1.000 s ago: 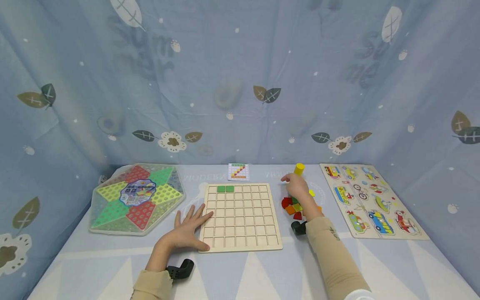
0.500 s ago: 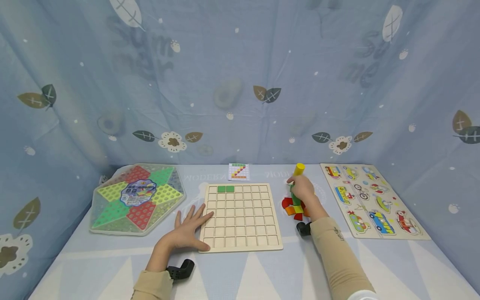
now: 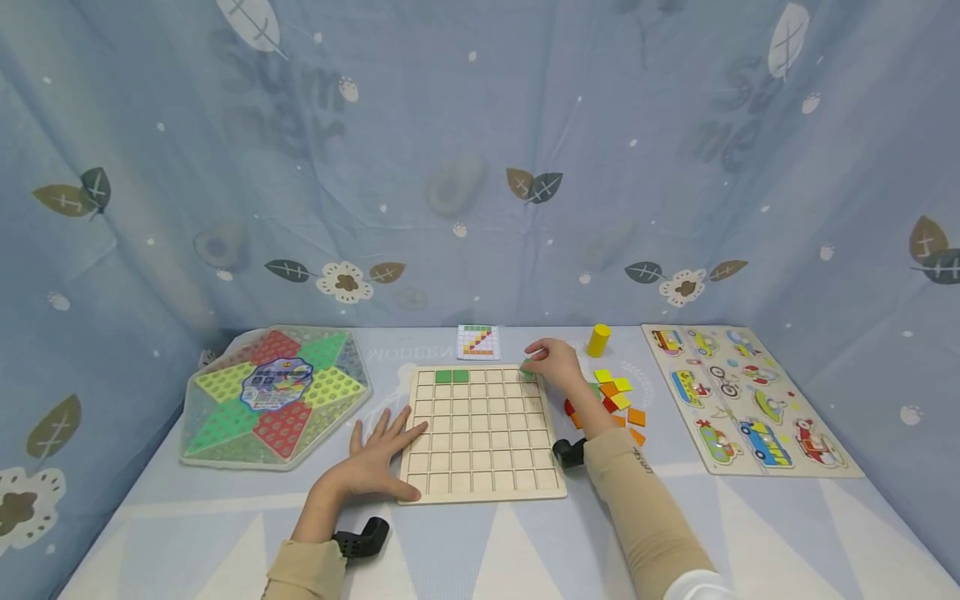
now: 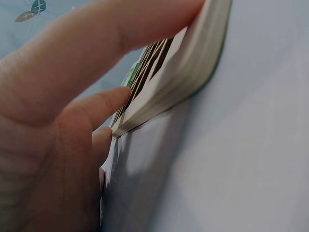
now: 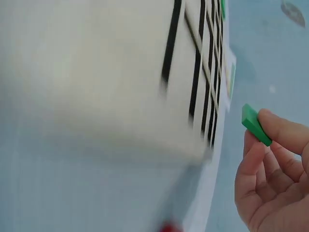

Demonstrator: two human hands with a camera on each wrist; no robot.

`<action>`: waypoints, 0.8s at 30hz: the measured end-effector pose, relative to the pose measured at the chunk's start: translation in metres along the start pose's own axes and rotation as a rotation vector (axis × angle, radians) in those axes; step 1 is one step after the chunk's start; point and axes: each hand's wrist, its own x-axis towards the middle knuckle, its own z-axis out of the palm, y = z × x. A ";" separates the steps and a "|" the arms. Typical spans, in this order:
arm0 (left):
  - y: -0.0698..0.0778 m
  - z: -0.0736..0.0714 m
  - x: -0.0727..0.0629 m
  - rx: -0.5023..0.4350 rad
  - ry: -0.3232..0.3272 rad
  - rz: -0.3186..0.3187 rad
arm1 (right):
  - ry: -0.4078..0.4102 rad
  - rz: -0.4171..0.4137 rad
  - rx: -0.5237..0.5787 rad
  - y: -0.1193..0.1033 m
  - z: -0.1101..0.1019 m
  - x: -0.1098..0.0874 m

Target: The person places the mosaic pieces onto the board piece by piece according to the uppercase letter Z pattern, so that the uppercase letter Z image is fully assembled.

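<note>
My right hand [image 3: 557, 364] pinches a green square tile [image 5: 255, 124] between thumb and fingers, near the far right corner of the wooden grid board [image 3: 480, 433]. Two green tiles [image 3: 452, 377] lie side by side in the board's far row, toward its left. With fingers spread, my left hand [image 3: 373, 462] rests at the board's left edge, its thumb on the near left corner. In the left wrist view, the fingers touch the board's rim [image 4: 169, 99]. A small pattern card [image 3: 477, 342] with coloured squares lies just beyond the board.
Loose red, orange, yellow and green pieces [image 3: 636, 417] lie right of the board, partly behind my right forearm. A yellow cylinder [image 3: 598, 341] stands beyond them. A picture puzzle board [image 3: 750, 408] lies far right. A hexagonal star-patterned game box [image 3: 276, 396] lies left.
My right hand has come left from the loose pieces to the board's far right corner, carrying a green tile. The left hand has stayed put.
</note>
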 end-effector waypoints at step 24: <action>0.001 -0.001 0.000 0.011 -0.007 -0.006 | -0.161 -0.080 -0.012 -0.038 0.062 0.013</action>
